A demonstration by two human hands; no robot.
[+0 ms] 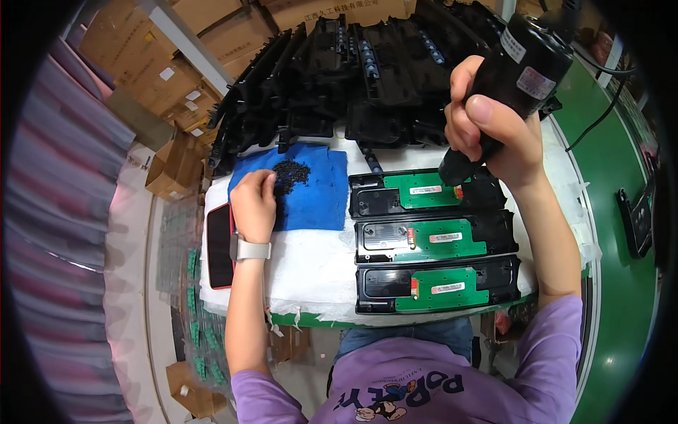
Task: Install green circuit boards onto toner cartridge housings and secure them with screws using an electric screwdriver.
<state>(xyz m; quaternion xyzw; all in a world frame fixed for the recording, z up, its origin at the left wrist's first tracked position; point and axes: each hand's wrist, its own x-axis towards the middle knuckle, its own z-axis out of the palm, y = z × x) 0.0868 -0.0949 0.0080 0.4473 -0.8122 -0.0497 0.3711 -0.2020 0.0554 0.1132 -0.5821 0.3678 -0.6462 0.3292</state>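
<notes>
My right hand [510,131] is wrapped round a black electric screwdriver [528,65]. Its tip end points down at the right part of the farthest of three black plastic housings [372,204], over that housing's green circuit board [413,191]; whether it touches is hidden. The middle housing [381,232] and the nearest housing [380,275] lie in a column below it, each with a green board in it. At the left, my left hand [253,203] has its fingertips pinched together beside a heap of small black screws [292,174] on a blue cloth [321,205].
Many black plastic housings [395,67] are stacked along the table's far side. A red-edged phone [219,247] lies by my left wrist on the white table cover [311,275]. Cardboard boxes [138,60] stand at the back left. A black cable [600,116] hangs at the right.
</notes>
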